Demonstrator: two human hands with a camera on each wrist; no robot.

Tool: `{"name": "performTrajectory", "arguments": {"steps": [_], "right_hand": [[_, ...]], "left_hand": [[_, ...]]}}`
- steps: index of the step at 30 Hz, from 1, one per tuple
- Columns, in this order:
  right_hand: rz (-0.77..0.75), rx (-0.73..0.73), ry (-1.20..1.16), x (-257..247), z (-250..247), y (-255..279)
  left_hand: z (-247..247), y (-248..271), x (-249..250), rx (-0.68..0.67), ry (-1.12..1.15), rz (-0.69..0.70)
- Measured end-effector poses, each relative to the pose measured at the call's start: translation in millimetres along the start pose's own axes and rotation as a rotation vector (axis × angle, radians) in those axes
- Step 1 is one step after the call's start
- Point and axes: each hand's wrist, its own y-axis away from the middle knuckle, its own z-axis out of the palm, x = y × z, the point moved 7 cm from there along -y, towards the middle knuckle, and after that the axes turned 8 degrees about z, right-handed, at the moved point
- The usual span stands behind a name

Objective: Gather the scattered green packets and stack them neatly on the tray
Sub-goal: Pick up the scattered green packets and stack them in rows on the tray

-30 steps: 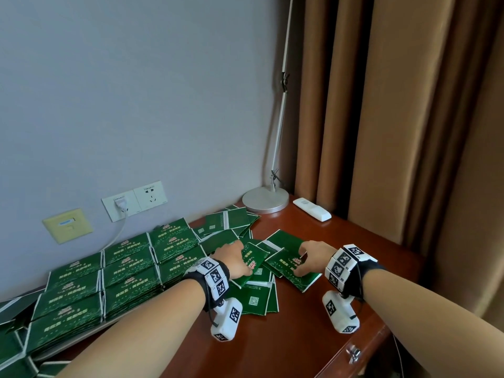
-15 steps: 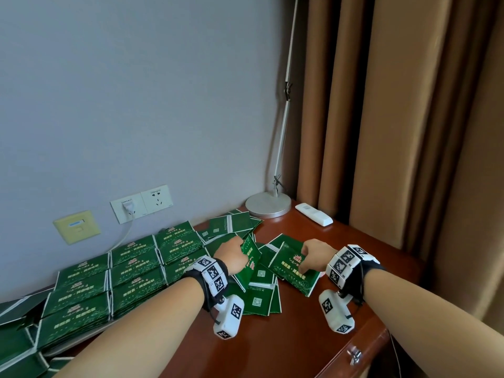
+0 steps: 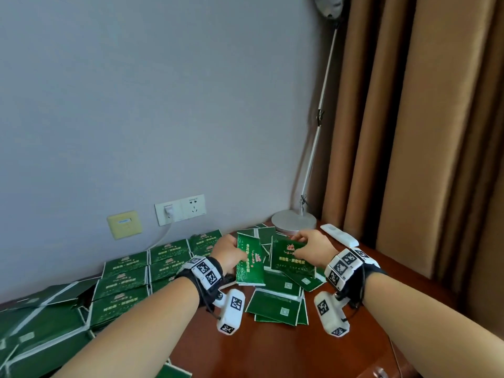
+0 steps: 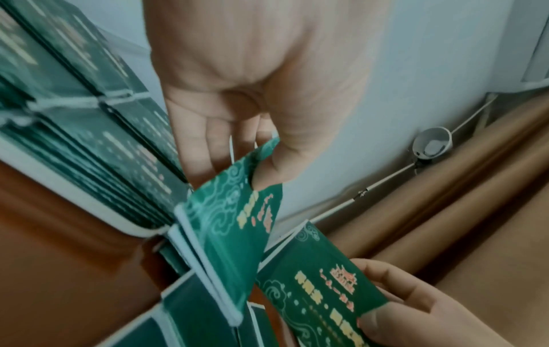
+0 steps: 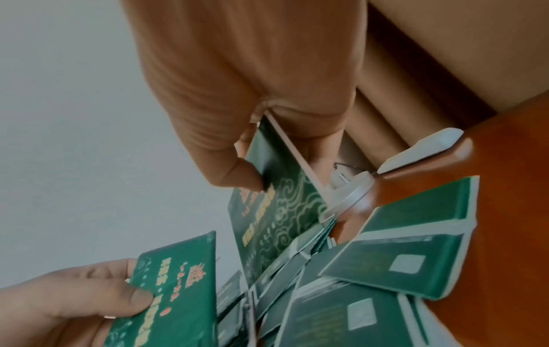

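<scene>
Two flat green packets are lifted above the loose pile (image 3: 275,304). The left packet (image 3: 249,259) stands tilted on end, pinched at its upper edge by the left hand (image 3: 227,253), thumb in front and fingers behind. The right packet (image 3: 290,259), printed face toward the camera, is gripped at its top edge by the right hand (image 3: 311,245). The two nearly touch. Glossy, rectangular and white-edged, the packets carry gold lettering and cloud scrolls. Neat stacks (image 3: 141,271) lie left on the tray (image 4: 98,206), a white rim showing. The reddish wooden counter (image 3: 272,347) also bears a lamp base (image 3: 293,221) and a remote (image 3: 339,235).
</scene>
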Motion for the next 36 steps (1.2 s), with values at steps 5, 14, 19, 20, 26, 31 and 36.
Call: {"name": "performTrajectory", "arguments": {"steps": [5, 14, 19, 20, 26, 31, 36], "right_hand": [[-0.052, -0.080, -0.061, -47.6, 34.1, -9.4], [-0.099, -0.048, -0.244, -115.5, 84.6, -46.5], [-0.057, -0.177, -0.364, -141.6, 123.5, -71.1], [-0.047, -0.188, -0.376, -144.5, 130.0, -77.0], [0.000, -0.187, -0.418, -160.9, 163.0, -121.7], [0.065, -0.201, -0.468, -163.9, 183.6, -158.2], [0.097, -0.184, -0.441, -159.2, 198.7, -188.9]], "left_hand": [[-53.8, 11.3, -29.1, 0.083, 0.208, -0.076], [-157.2, 12.3, -84.5, 0.291, 0.334, -0.172], [-204.5, 8.0, -124.9, 0.446, 0.359, -0.211], [-210.6, 7.5, -131.2, 0.465, 0.377, -0.216], [-246.8, -2.7, -167.8, 0.575, 0.491, -0.230], [-271.2, -17.6, -202.8, 0.662, 0.560, -0.264], [-278.2, -34.4, -228.7, 0.683, 0.553, -0.275]]}}
